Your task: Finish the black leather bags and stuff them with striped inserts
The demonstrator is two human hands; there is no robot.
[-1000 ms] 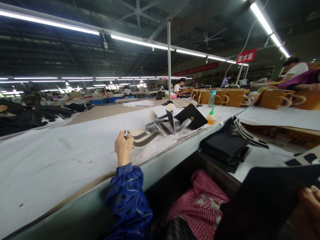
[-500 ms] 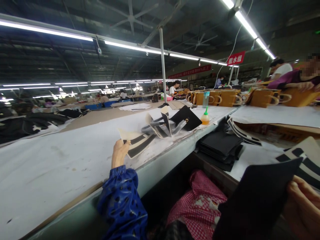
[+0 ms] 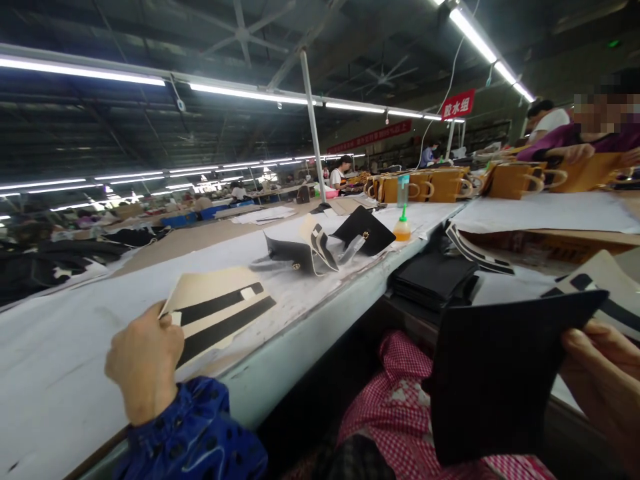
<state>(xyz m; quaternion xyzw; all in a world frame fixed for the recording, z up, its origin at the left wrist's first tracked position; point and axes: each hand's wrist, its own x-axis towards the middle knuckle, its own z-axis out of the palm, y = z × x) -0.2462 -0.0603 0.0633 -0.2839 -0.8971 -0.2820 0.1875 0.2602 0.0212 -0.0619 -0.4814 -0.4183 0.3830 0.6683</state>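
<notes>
Left hand: it [image 3: 145, 363] is gripping the cream panel [image 3: 223, 315] at its left edge, fingers curling over that edge; the thumb is not showing clearly.
Left wrist: it is rising from the near side out of a blue sleeve [image 3: 187, 433], the back of the hand facing up.
Cream panel: it is lying to the right of the left hand, low over the white worktop [image 3: 75, 367], its dark strips running from near left to far right. Whether its whole underside is touching the worktop, I cannot tell.
Nearer hand: the left is touching the cream panel, while the right is staying well apart from it; the worktop's near edge and a red checked cloth [image 3: 385, 400] are coming between.
Folded pieces: black and cream ones [image 3: 293, 252] are standing farther off, beyond the cream panel.
Green-tipped bottle: it [image 3: 403, 230] is standing near the worktop's edge, right of those pieces.
Black panel: it [image 3: 493, 380] is tilting up over the cloth, extending left from the right hand.
Right hand: it [image 3: 603, 373] is pinching the black panel's right edge, fingers pointing left.
</notes>
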